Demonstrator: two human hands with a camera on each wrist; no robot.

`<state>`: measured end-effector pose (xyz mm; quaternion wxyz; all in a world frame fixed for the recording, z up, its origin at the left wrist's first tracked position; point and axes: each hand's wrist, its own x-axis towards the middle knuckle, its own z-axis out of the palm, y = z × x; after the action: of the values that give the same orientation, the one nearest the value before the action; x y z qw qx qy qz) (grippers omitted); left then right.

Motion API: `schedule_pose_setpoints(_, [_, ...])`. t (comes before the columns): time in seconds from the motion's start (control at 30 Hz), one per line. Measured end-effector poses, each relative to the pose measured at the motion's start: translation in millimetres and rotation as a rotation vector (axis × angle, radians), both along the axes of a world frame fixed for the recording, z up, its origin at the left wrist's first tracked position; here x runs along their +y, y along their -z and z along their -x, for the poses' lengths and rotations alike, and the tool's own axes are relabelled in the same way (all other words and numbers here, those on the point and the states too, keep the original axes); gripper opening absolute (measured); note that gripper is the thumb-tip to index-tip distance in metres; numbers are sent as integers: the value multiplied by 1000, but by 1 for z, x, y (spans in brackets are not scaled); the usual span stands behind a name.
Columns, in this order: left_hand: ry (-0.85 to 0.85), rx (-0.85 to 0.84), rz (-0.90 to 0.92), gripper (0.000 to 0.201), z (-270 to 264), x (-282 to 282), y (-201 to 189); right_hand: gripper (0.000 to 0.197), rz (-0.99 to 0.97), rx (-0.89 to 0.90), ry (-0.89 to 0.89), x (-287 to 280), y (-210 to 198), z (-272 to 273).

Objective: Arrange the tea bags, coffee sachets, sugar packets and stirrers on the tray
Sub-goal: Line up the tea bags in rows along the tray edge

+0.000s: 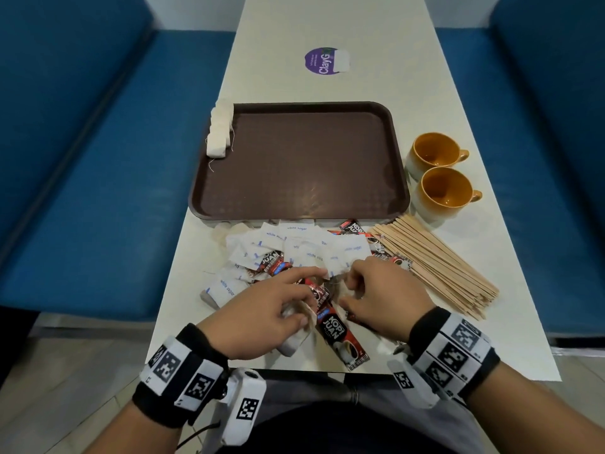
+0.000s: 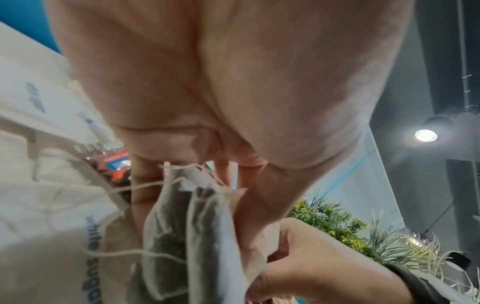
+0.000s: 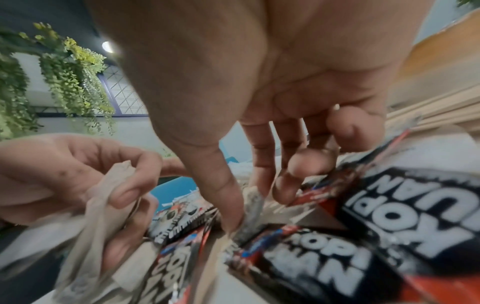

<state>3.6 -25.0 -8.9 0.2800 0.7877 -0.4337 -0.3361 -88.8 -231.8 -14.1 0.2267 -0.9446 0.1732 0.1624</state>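
A brown tray [image 1: 299, 209] lies mid-table with a row of tea bags [image 1: 220, 131] along its far left edge. In front of it is a mixed pile of white sugar packets [image 1: 307, 249] and red-black coffee sachets [image 1: 340, 339], with wooden stirrers [image 1: 435, 263] fanned out to the right. My left hand [image 1: 307, 299] grips a bunch of tea bags [image 2: 182, 226] with loose strings. Beside it, my right hand [image 1: 347, 290] reaches into the pile, and its thumb and forefinger pinch one tea bag [image 3: 250, 202] among the sachets [image 3: 405, 207].
Two orange mugs [image 1: 437, 152] [image 1: 447, 193] stand right of the tray, close to the stirrers. A purple sticker [image 1: 322, 60] lies farther up the narrow white table [image 1: 327, 21]. Blue bench seats [image 1: 98, 158] flank both sides. The near table edge is just below my wrists.
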Motion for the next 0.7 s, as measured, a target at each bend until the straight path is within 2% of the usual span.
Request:
schedule_pose_setpoints(0.07, [3, -5, 20, 14, -1, -3, 1, 14, -58, -16, 32, -3, -1, 2])
schedule_pose_setpoints(0.17, [-37, -6, 80, 16, -2, -4, 3, 18, -152, -59, 75, -11, -2, 6])
schedule_pose_setpoints(0.3, [-269, 116, 210, 23, 0, -2, -1, 23, -271, -167, 121, -29, -11, 15])
schedule_pose_setpoints(0.47, [-488, 304, 433, 20, 2, -1, -4, 25, -531, -387, 183, -37, -33, 24])
schedule_pose_setpoints(0.6, [-486, 395, 625, 13, 5, -8, -8, 38, -706, -446, 186, -25, -37, 19])
schedule_pose_setpoints(0.7, [-437, 407, 705, 14, 6, -11, -9, 33, -779, -477, 155, -14, -36, 13])
